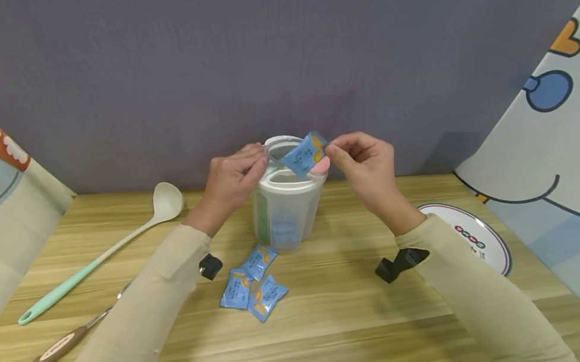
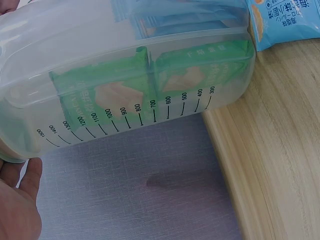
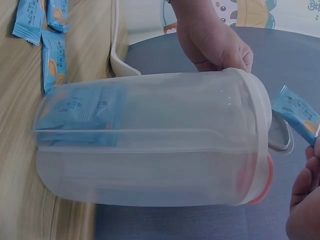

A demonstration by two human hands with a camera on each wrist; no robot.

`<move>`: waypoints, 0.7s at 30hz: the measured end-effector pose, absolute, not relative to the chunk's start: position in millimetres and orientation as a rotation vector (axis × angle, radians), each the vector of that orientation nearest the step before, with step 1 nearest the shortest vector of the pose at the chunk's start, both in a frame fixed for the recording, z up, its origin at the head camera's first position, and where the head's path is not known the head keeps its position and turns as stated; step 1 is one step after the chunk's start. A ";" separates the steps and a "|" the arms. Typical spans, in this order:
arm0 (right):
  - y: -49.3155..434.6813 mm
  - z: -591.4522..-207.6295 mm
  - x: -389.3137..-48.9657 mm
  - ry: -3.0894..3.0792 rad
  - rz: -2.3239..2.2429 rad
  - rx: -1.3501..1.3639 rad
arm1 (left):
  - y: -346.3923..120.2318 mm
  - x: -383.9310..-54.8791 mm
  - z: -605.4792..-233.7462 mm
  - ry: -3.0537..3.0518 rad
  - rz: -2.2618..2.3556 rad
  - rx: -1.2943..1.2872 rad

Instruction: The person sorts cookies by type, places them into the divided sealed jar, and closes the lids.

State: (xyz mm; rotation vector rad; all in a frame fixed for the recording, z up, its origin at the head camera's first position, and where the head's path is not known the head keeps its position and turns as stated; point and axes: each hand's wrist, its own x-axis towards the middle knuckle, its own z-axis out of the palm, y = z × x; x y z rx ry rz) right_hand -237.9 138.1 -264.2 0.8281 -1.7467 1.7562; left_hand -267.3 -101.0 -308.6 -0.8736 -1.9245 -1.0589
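A translucent storage container (image 1: 294, 213) with a white lid stands upright near the back of the table. My left hand (image 1: 233, 178) holds the left side of its lid rim. Above the lid, my right hand (image 1: 369, 166) pinches a blue snack packet (image 1: 303, 157) by one end, near a raised flap (image 3: 281, 137). A pink part (image 1: 320, 167) shows on the lid's right side. Blue packets (image 3: 80, 112) lie at the bottom of one compartment, and green packets (image 2: 107, 92) sit in another. Three blue packets (image 1: 235, 290) lie on the table in front of the container.
To the left lies a white ladle (image 1: 167, 201) with a mint handle. A utensil with a brown bear-shaped handle (image 1: 57, 347) is partly hidden under my left sleeve. My right forearm partly covers a white plate (image 1: 490, 239). A grey panel (image 1: 276, 57) rises behind the table.
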 end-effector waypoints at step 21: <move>128.4 -278.0 -247.5 -1.708 1.730 1.000 | -101.0 -266.4 -308.5 -1.924 -1.048 -0.872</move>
